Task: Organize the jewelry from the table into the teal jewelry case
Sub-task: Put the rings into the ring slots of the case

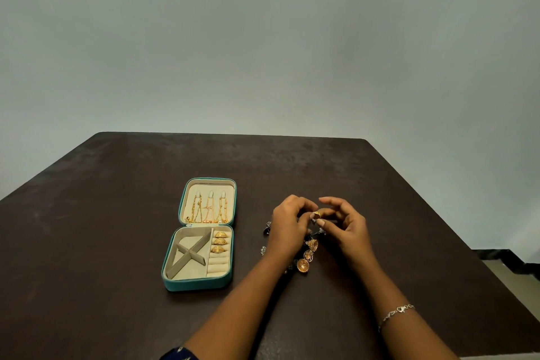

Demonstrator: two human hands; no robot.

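Note:
The teal jewelry case (177,264) lies open on the dark table. Three gold chains (208,209) hang in its lid. Three gold rings (219,241) sit in the ring rolls of its base. To the right of the case, my left hand (287,223) and my right hand (346,225) meet above a pile of jewelry. Between their fingertips they pinch a small gold ring (317,214). Gold dome earrings (306,257) lie below the hands, with small dark and silver pieces (266,229) beside my left hand.
The dark brown table (117,199) stretches wide to the left and back, against a plain grey wall. Its right edge (455,231) drops to a floor. My right wrist wears a silver bracelet (399,311). The case's divided compartments (187,257) hold nothing.

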